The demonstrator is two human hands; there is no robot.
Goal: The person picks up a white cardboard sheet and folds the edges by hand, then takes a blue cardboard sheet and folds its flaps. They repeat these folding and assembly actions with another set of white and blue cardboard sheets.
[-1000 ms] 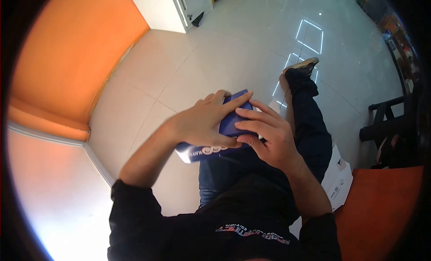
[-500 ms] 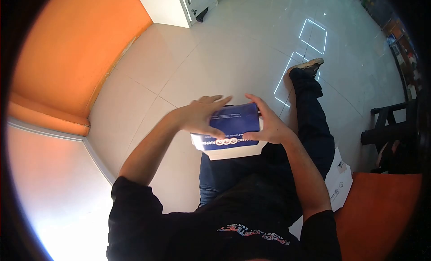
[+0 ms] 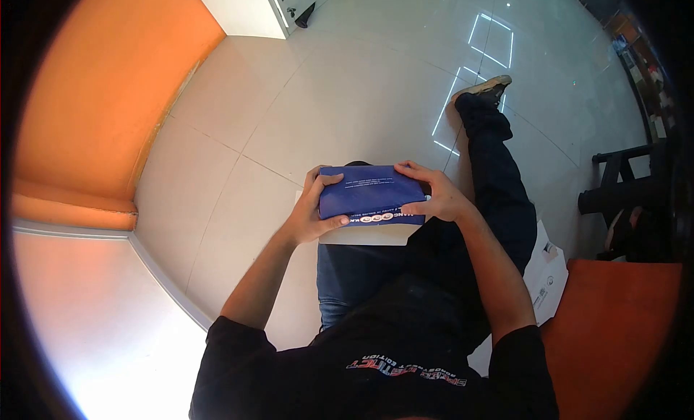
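Observation:
A blue and white cardboard box [image 3: 372, 192] is held between my two hands above my lap. Small white print crosses its blue panel, and a row of round logos runs along the near edge. A plain white flap sticks out toward me below that edge. My left hand [image 3: 316, 207] grips the left end, its thumb along the near edge and fingers curled over the far corner. On the right end, my right hand [image 3: 437, 196] is closed with its thumb and fingers at the corners. The underside of the box is hidden.
White printed sheets of card [image 3: 547, 279] lie by my right thigh, beside an orange-red surface [image 3: 614, 326]. A black stool [image 3: 618, 181] stands at the right. At the left are an orange wall [image 3: 108, 80] and a shiny panel [image 3: 94, 297]; my leg stretches across the tiled floor [image 3: 347, 95].
My left hand has shifted from over the top of the box to its left end. The box now sits flatter and squarer, with its white flap hanging toward me. The view has shifted slightly.

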